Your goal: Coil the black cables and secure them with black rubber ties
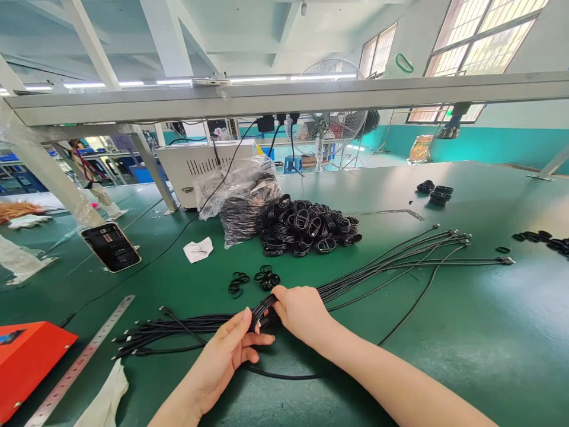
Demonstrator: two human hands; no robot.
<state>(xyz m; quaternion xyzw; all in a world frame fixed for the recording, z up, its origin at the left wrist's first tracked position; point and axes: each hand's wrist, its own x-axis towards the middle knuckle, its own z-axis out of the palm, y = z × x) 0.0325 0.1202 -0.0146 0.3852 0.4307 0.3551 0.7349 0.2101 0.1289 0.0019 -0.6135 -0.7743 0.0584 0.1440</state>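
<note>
A small bent bundle of black cable (pixel 263 307) is between my hands above the bench. My left hand (pixel 226 350) pinches its near left side between thumb and fingers. My right hand (pixel 302 311) is closed on its right side, fingertips curled out of sight. Something small and red shows at the bundle's inner edge. Beneath and behind the hands, several long black cables (pixel 377 267) lie stretched across the bench, connectors at both ends. Just beyond my hands are two small clusters of black loops, the left cluster (pixel 239 281) and the right cluster (pixel 267 277).
A heap of coiled black cables (pixel 306 225) sits beside a plastic bag (pixel 244 201). At left are a phone (pixel 111 246), a steel ruler (pixel 84 356) and a red device (pixel 33 362). A white metal beam (pixel 284 98) crosses above the green bench (pixel 489 332).
</note>
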